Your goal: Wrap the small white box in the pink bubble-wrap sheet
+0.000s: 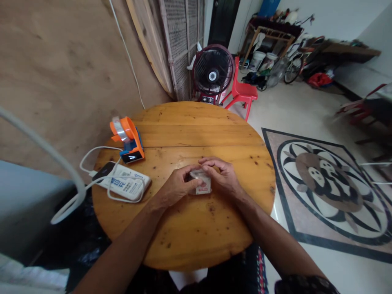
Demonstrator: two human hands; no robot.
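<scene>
A small whitish box with red print and a clear, shiny top edge stands near the middle of the round wooden table. My left hand is closed on its left side, the thumb pressed across its front. My right hand curls over the top right corner, with thumb and fingers bent together at the upper edge. The fingertips of both hands meet behind the box, where the exact grip is hidden.
On the table's left lie a white power bank with a looped cable and an orange-and-blue tape dispenser. A fan and a red chair stand past the far edge. A thick white cable hangs at near left.
</scene>
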